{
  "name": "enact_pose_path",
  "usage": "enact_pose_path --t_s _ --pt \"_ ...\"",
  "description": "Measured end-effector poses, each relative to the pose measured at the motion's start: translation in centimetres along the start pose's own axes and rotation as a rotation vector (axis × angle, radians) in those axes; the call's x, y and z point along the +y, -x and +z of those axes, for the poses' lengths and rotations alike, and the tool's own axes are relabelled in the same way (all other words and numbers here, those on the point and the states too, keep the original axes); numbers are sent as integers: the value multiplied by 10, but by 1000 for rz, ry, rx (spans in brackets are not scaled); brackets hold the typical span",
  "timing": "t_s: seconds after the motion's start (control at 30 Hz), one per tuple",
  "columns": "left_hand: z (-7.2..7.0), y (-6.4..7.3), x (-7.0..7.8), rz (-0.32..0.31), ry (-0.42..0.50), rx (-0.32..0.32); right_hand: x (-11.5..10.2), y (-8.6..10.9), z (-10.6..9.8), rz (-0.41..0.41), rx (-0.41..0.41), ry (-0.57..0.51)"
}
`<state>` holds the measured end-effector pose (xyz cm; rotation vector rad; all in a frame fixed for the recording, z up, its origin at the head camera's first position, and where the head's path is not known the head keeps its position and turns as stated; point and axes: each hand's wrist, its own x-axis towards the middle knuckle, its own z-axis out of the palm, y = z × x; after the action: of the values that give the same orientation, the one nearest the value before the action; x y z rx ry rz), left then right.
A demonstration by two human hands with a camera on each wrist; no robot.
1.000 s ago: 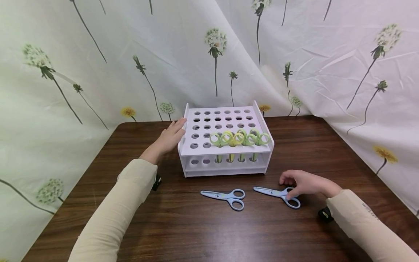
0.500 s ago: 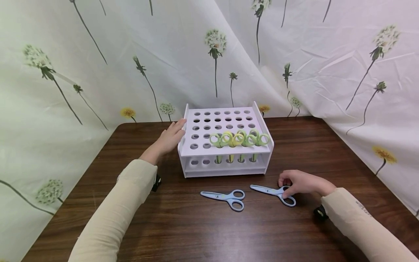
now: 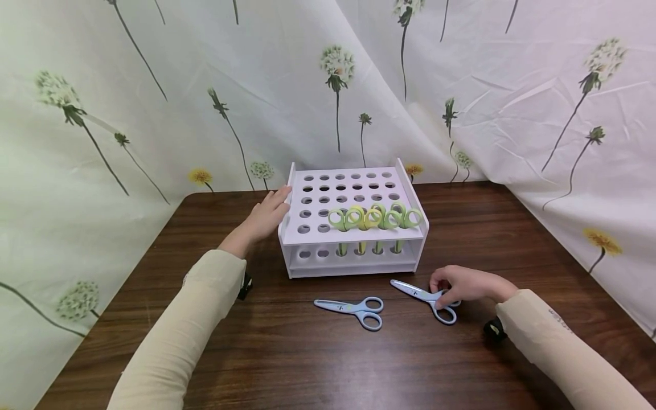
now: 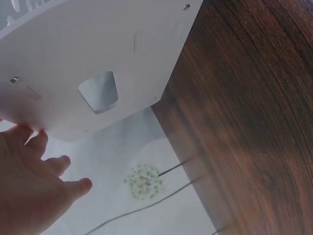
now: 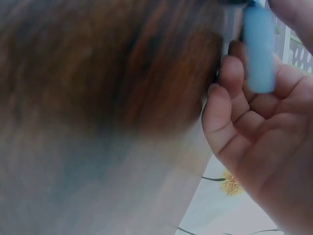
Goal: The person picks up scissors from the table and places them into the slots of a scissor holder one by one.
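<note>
A white rack with rows of round holes stands upright at the back of the table. My left hand rests against its left side, fingers extended; the left wrist view shows fingertips near the side panel. Near the right front of the rack, my right hand pinches the handle of light blue scissors, blades pointing left toward the rack. In the right wrist view a blurred blue handle loop sits by curled fingers. A second pair of blue scissors lies flat left of it.
Green scissors and yellow scissors stand handles-up in the rack's front row, several in all. A cloth printed with dandelions hangs behind the dark wooden table.
My right hand has moved slightly left with the blue scissors, and their blade tips have swung up toward the rack. The left hand and the rack have stayed put.
</note>
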<state>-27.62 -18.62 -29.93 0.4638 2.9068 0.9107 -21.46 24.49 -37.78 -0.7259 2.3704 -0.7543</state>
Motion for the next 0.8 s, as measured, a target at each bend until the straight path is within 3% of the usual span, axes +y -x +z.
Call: enact_pose_path --t_s 0.1,0.33,0.57,0.8 --pt "0 1 0 -1 -3 2 -1 0 0 -3 -10 -24" --pt "0 0 0 7 -9 -1 -4 2 -2 -93 11 -57" --pt "-1 0 -1 -10 12 -6 -7 3 -3 -82 -21 -195" --pt "0 0 -1 -12 20 -17 -2 2 0 -95 -15 -227"
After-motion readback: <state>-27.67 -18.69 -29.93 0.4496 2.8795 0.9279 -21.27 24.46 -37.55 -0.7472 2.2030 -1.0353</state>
